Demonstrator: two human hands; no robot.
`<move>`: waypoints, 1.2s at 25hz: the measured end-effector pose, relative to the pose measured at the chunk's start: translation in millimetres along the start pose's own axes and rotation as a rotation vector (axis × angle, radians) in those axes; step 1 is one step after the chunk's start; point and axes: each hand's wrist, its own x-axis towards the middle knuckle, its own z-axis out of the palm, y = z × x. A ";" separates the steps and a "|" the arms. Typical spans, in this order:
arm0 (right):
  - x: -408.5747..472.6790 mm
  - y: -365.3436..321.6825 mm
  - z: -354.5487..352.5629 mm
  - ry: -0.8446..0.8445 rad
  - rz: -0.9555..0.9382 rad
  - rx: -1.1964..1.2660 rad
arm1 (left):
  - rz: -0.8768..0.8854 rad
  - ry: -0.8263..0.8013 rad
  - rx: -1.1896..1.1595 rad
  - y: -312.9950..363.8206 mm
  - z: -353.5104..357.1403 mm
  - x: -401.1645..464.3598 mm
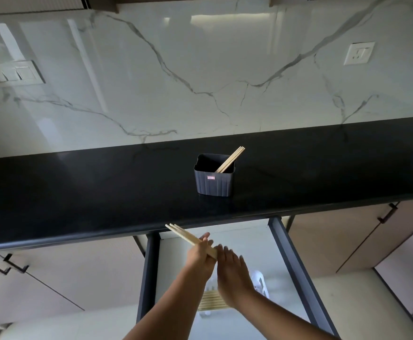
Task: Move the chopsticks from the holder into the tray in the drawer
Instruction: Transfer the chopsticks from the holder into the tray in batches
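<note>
Head view shows the left hand (201, 253) gripping a bundle of chopsticks (188, 238) above the open drawer (296, 261), the right hand (232, 271) flat against their ends. I'd square them, then lower them level onto the tray (211, 301). More chopsticks wait in the holder (214, 182).
</note>
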 end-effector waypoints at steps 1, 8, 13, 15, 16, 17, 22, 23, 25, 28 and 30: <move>-1.4 4.9 5.3 0.022 -0.014 0.031 | -0.036 0.008 -0.016 -5.8 -6.4 1.4; -7.8 50.4 18.6 -0.029 -0.138 -0.235 | -0.002 0.202 -0.144 6.1 -48.1 20.7; -11.3 102.3 40.2 -0.162 -0.043 -0.327 | 0.067 0.367 -0.011 25.0 -96.9 36.4; -10.8 118.1 47.0 -0.216 -0.072 -0.386 | 0.031 0.449 0.106 8.3 -114.9 37.7; -9.5 121.8 50.0 -0.244 -0.074 -0.396 | -0.008 0.481 0.240 -2.9 -120.9 35.2; -6.7 124.1 53.6 -0.265 -0.088 -0.393 | -0.048 0.507 0.455 -14.8 -126.7 33.2; 12.3 114.7 71.4 -0.343 -0.142 -0.425 | 0.031 0.341 1.370 -61.1 -145.7 29.9; 18.3 113.1 75.3 -0.349 -0.150 -0.420 | 0.053 0.310 1.440 -62.8 -146.7 33.6; 30.0 110.5 81.3 -0.354 -0.166 -0.415 | 0.133 0.272 1.558 -66.3 -148.7 39.0; 44.0 109.6 91.7 -0.351 -0.190 -0.432 | 0.457 0.181 1.815 -71.3 -152.5 42.2; 48.0 111.2 98.0 -0.344 -0.186 -0.421 | 0.721 0.042 1.962 -74.4 -154.6 40.3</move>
